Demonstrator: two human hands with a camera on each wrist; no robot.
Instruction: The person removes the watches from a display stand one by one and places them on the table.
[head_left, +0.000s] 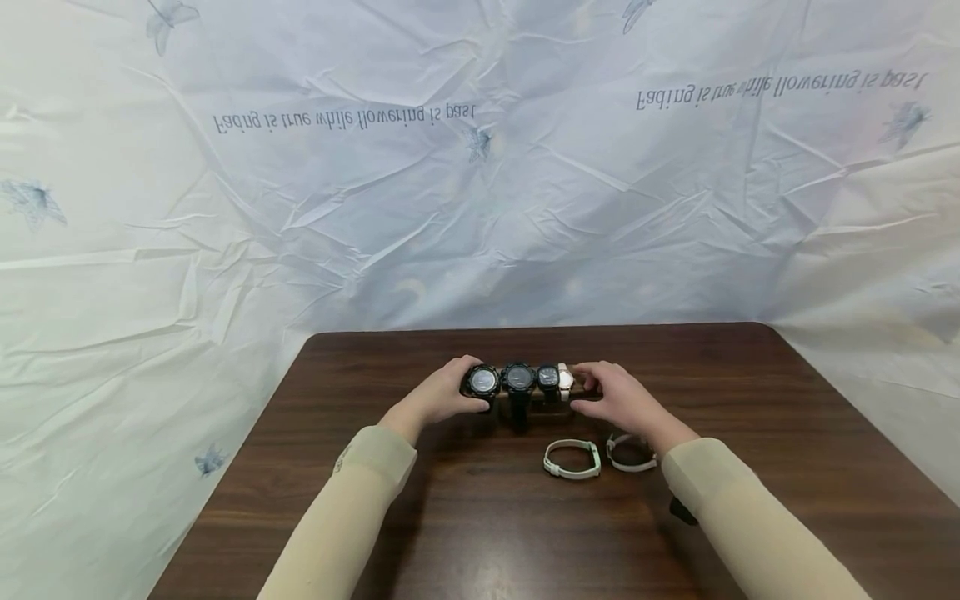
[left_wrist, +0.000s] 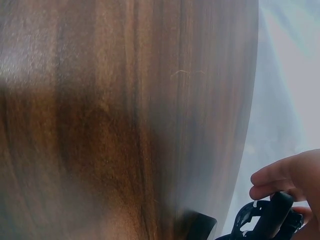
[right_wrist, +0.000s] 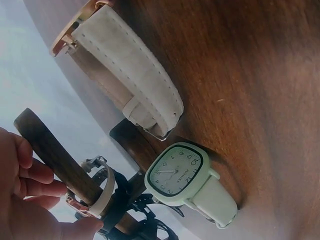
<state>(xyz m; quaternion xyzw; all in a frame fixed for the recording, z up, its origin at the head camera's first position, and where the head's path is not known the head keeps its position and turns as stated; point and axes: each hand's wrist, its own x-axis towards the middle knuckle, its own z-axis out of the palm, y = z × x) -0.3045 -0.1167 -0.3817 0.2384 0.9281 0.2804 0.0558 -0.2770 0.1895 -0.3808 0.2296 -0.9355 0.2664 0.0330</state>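
Gripping each end of the wooden watch bar (head_left: 525,398) mid-table, my left hand (head_left: 442,398) and right hand (head_left: 618,398) curl round it; any tilt risks watches (head_left: 517,379) sliding off.

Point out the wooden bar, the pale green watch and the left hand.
wooden bar (right_wrist: 55,152), right wrist view, on its bare stretch beside the fingers.
pale green watch (right_wrist: 174,172), right wrist view, on its dial.
left hand (head_left: 442,396), head view, on the back of the hand.
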